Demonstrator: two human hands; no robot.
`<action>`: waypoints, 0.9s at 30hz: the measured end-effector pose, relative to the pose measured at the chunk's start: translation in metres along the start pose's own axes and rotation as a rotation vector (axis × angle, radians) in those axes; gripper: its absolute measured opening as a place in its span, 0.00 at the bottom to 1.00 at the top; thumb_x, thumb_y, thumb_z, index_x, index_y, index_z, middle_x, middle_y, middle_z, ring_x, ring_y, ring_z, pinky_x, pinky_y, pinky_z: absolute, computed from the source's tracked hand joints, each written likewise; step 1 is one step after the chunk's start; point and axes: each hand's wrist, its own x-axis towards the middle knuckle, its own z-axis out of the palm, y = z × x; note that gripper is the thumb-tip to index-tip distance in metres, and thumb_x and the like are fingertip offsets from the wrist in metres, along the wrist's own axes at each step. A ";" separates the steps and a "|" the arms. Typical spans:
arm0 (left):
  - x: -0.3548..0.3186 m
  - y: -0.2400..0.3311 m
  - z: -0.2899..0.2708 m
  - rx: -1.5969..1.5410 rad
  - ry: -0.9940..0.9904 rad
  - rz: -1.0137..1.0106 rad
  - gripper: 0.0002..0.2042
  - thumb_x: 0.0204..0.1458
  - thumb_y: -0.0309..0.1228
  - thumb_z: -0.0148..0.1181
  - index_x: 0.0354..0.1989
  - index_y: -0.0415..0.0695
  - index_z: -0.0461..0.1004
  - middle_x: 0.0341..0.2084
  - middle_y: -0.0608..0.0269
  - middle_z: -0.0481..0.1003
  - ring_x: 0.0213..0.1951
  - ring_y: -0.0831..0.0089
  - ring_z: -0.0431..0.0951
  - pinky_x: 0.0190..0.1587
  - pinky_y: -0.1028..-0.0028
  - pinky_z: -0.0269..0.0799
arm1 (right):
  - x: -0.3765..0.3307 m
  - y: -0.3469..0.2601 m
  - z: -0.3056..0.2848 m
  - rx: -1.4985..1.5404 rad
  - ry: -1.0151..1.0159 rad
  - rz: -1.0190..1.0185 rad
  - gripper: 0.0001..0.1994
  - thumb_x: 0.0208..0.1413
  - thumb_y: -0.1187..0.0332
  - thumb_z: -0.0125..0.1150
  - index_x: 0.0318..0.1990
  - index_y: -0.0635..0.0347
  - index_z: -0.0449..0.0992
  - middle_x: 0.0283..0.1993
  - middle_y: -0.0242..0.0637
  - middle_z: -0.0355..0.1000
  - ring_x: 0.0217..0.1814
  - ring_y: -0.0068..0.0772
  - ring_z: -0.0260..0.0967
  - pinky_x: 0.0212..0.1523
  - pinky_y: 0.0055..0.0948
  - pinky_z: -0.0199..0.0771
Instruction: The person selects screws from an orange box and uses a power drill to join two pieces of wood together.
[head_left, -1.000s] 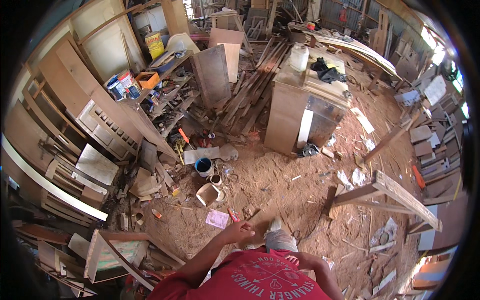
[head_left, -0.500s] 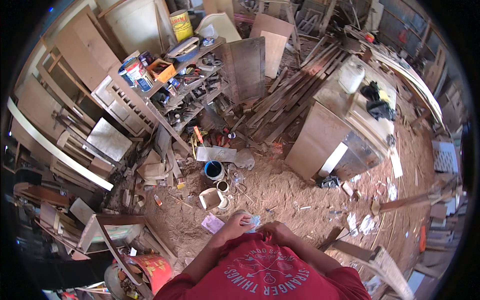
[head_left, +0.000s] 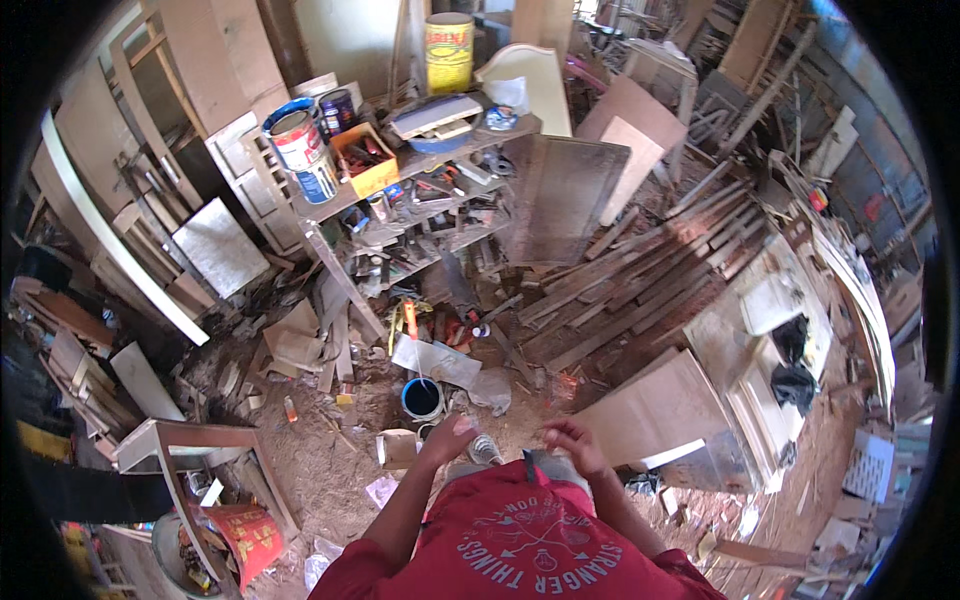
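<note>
My left hand point(head_left: 452, 438) is held out in front of my red shirt, just right of a white bucket point(head_left: 436, 412) with a dark inside and a blue rim. Its fingers are foreshortened and blurred, and nothing shows in them. My right hand point(head_left: 576, 445) hovers above my lap side, level with the left. The fingers are loosely bent and apart, with nothing between them. A small open cardboard box point(head_left: 397, 450) lies below the bucket, left of my left wrist. Between the two hands, my shoe point(head_left: 485, 450) shows on the floor.
Ahead stands a cluttered wooden shelf point(head_left: 455, 205) with tins and tools. Long boards point(head_left: 650, 285) lie stacked beyond my right hand, and a wooden cabinet point(head_left: 655, 405) stands to the right. A wooden frame point(head_left: 205, 436) and a red sack point(head_left: 247, 543) are at left.
My hands have come apart from near the shirt's hem and now reach forward separately. The view has shifted, so the shelf looks nearer and the bucket sits closer to my left hand.
</note>
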 end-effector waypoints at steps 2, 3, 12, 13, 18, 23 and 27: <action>0.008 0.109 -0.035 -0.119 -0.064 -0.011 0.36 0.59 0.50 0.70 0.66 0.32 0.71 0.57 0.43 0.81 0.55 0.57 0.84 0.60 0.64 0.77 | 0.033 -0.034 -0.030 -0.061 0.110 -0.074 0.15 0.64 0.67 0.73 0.54 0.64 0.83 0.44 0.34 0.83 0.46 0.25 0.79 0.50 0.29 0.79; 0.016 0.113 -0.055 -0.236 -0.054 -0.035 0.36 0.58 0.49 0.71 0.66 0.32 0.71 0.56 0.45 0.81 0.55 0.59 0.84 0.59 0.64 0.78 | 0.067 -0.055 -0.022 -0.117 0.136 -0.175 0.14 0.64 0.66 0.73 0.53 0.63 0.83 0.44 0.33 0.82 0.46 0.24 0.78 0.50 0.29 0.78; 0.059 0.106 -0.095 -0.569 0.318 -0.174 0.29 0.60 0.45 0.73 0.61 0.36 0.75 0.50 0.51 0.82 0.53 0.66 0.83 0.57 0.65 0.79 | 0.293 -0.151 -0.001 -0.175 -0.113 -0.186 0.12 0.67 0.65 0.70 0.50 0.63 0.83 0.40 0.28 0.81 0.42 0.17 0.75 0.46 0.24 0.77; 0.061 0.100 -0.107 -0.562 0.358 -0.177 0.29 0.60 0.45 0.73 0.61 0.36 0.75 0.50 0.51 0.82 0.53 0.66 0.83 0.57 0.65 0.79 | 0.324 -0.157 0.006 -0.216 -0.150 -0.220 0.11 0.67 0.67 0.70 0.50 0.64 0.83 0.39 0.28 0.80 0.41 0.17 0.74 0.44 0.24 0.76; 0.057 0.056 -0.082 -0.618 0.605 -0.488 0.26 0.60 0.43 0.73 0.58 0.36 0.78 0.47 0.54 0.83 0.49 0.68 0.82 0.54 0.66 0.78 | 0.429 -0.200 0.029 -0.282 -0.370 -0.234 0.09 0.67 0.69 0.69 0.49 0.65 0.82 0.38 0.29 0.80 0.38 0.18 0.75 0.42 0.23 0.76; 0.107 0.119 -0.090 -0.503 0.656 -0.496 0.22 0.60 0.40 0.74 0.56 0.39 0.80 0.43 0.58 0.84 0.48 0.72 0.83 0.53 0.67 0.79 | 0.506 -0.223 0.023 -0.369 -0.429 -0.218 0.11 0.70 0.66 0.67 0.49 0.65 0.83 0.36 0.31 0.82 0.38 0.18 0.78 0.40 0.25 0.77; 0.145 0.138 -0.092 -0.504 0.635 -0.492 0.22 0.61 0.40 0.72 0.58 0.38 0.79 0.41 0.59 0.84 0.45 0.71 0.84 0.50 0.69 0.80 | 0.533 -0.231 0.030 -0.383 -0.491 -0.202 0.12 0.69 0.66 0.68 0.49 0.67 0.83 0.38 0.34 0.83 0.39 0.21 0.80 0.42 0.26 0.78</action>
